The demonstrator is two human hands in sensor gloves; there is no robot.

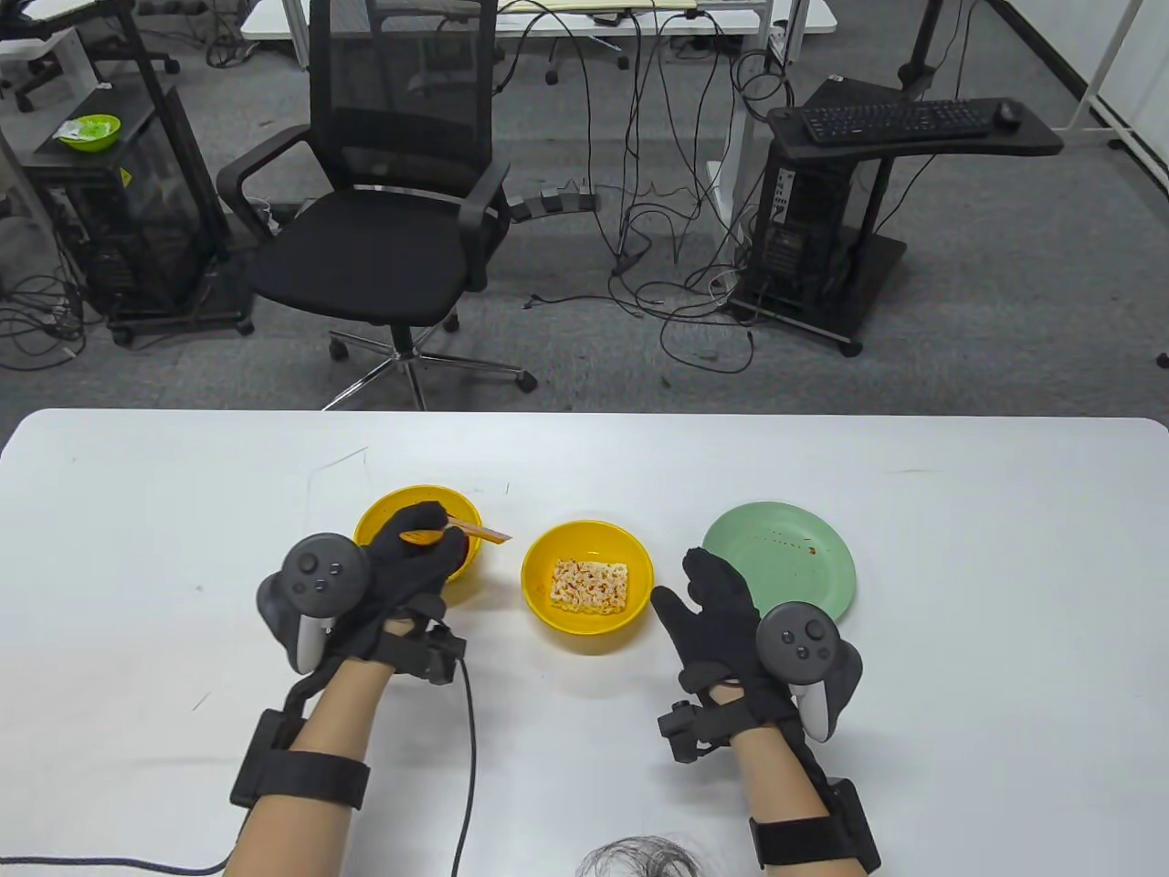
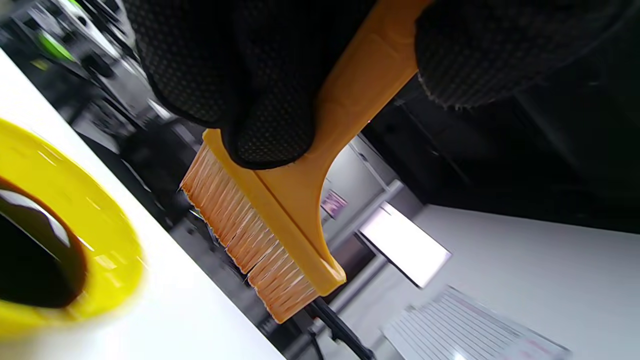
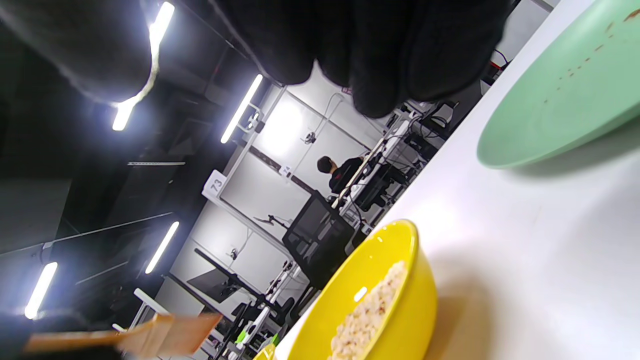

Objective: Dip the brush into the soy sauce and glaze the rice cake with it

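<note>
So the left hand (image 1: 402, 571) grips the brush (image 1: 479, 531) by its handle, fingers (image 2: 260, 100) wrapped around it right above the head. The brush sits over the sauce bowl (image 1: 468, 559), which is mostly under that hand, and the bristle end pokes out past the bowl's rim toward the right hand (image 1: 721, 621). That right hand holds nothing; it's open, fingers stretched out flat, just above the tabletop (image 1: 183, 512), in the gap between the rice bowl (image 1: 587, 630) and the plate (image 1: 781, 557).

The rice bowl is right between the two hands, closer to the right one, with the thumb nearly at its rim. The rice cake (image 1: 590, 586) inside is a pale square block with reddish-orange specks, lying flat on the bottom.

The brush is orange plastic with a wide flat head and pale orange bristles (image 2: 250, 235). In the left wrist view they look fairly clean, though I can't really tell if they're wet. The sauce (image 2: 30, 250) is dark brown and glossy in its yellow bowl, down and to the side of the bristles.

The plate is pale green with a few reddish spots, beyond the right hand's tracker.

Hard to see: the sauce is hidden from the table view by the left hand, and in the right wrist view the brush is only a blurry orange smear in the corner.
</note>
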